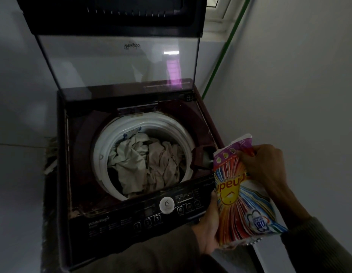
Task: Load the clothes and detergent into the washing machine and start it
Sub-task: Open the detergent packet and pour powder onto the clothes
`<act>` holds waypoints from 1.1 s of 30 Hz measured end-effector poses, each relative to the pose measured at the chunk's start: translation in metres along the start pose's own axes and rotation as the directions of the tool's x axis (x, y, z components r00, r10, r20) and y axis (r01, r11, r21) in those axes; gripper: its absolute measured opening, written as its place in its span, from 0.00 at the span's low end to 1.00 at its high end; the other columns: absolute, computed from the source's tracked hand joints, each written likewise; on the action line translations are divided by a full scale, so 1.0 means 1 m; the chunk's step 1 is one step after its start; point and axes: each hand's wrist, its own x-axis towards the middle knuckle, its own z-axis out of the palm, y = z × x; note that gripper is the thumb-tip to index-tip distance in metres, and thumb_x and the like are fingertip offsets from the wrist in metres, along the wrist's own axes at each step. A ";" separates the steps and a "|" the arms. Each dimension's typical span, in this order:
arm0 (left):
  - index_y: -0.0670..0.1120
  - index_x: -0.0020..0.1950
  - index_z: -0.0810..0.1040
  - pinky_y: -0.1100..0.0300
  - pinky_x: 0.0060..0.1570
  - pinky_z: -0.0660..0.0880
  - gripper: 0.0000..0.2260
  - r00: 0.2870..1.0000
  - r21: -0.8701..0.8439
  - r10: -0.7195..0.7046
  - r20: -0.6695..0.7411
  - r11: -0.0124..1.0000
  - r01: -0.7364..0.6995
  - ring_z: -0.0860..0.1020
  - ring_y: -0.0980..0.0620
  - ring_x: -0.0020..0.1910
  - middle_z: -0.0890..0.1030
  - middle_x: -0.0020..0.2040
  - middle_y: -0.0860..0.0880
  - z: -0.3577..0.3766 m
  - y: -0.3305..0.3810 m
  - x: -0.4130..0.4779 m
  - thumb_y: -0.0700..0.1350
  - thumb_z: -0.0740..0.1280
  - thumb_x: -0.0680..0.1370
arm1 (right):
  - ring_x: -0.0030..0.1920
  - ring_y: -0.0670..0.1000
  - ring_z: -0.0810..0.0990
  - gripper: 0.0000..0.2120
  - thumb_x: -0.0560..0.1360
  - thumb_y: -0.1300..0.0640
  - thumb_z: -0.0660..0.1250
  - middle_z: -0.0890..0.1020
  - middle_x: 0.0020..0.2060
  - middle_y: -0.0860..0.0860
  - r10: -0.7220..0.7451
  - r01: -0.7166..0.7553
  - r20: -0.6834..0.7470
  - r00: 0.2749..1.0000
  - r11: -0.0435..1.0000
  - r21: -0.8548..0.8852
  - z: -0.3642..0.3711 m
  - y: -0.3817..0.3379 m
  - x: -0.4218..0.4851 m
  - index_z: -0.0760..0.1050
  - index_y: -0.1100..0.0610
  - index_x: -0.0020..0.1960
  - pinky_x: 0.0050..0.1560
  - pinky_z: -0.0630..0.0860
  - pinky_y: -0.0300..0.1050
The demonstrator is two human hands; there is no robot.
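Pouch [244, 200] betw. L hand [208, 229], R hand [263, 166]

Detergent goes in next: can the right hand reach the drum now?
Probably yes: the lid stands open, nothing blocks the drum, though the right hand grips the detergent packet at its top.

Top-load washing machine [131, 229], dark maroon/black, stands centre. Its glass lid [118, 62] is up, tilted back at far side. The white-rimmed drum [104, 146] is open w/ crumpled clothes [143, 164] piled inside, white & beige. Control panel [116, 225] runs along near edge, round dial [166, 205] approx. mid. At near right, just beside panel's right end, the detergent packet [242, 200], multicolour rays, top crumpled, is roughly upright. Left grip [208, 229] holds its lower side; right grip [265, 166] pinches its top.
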 end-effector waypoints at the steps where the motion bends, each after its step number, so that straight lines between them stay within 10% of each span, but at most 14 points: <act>1: 0.52 0.67 0.78 0.39 0.73 0.63 0.47 1.000 -0.008 -0.004 0.015 1.000 0.004 0.74 0.38 0.68 0.78 0.67 0.40 0.001 0.000 -0.001 0.83 0.56 0.61 | 0.27 0.53 0.81 0.18 0.74 0.47 0.71 0.82 0.26 0.54 0.001 -0.001 -0.001 1.000 1.000 -0.011 0.000 0.001 0.000 0.83 0.61 0.35 0.33 0.80 0.54; 11: 0.52 0.61 0.79 0.45 0.67 0.72 0.36 0.999 0.047 0.041 -0.023 0.998 -0.040 0.80 0.44 0.59 0.84 0.55 0.45 0.000 0.006 -0.011 0.74 0.46 0.74 | 0.26 0.53 0.79 0.21 0.75 0.47 0.70 0.80 0.24 0.55 -0.015 0.015 -0.024 1.000 1.000 -0.027 -0.002 0.008 -0.007 0.80 0.62 0.32 0.31 0.76 0.49; 24: 0.52 0.65 0.80 0.41 0.70 0.67 0.50 0.989 0.049 0.049 -0.138 0.998 -0.042 0.79 0.39 0.63 0.81 0.63 0.41 -0.001 -0.003 0.000 0.83 0.63 0.53 | 0.26 0.50 0.79 0.17 0.75 0.47 0.71 0.82 0.27 0.54 -0.019 0.018 -0.031 0.999 0.999 -0.028 -0.003 0.003 -0.007 0.83 0.60 0.37 0.33 0.79 0.51; 33: 0.50 0.59 0.84 0.42 0.69 0.70 0.39 0.991 0.018 0.005 -0.137 1.000 -0.002 0.81 0.40 0.59 0.84 0.57 0.41 0.006 0.011 -0.012 0.78 0.49 0.71 | 0.28 0.53 0.80 0.18 0.74 0.47 0.71 0.83 0.27 0.56 -0.036 0.035 -0.014 0.999 0.999 -0.026 -0.004 -0.001 0.005 0.84 0.62 0.37 0.34 0.79 0.54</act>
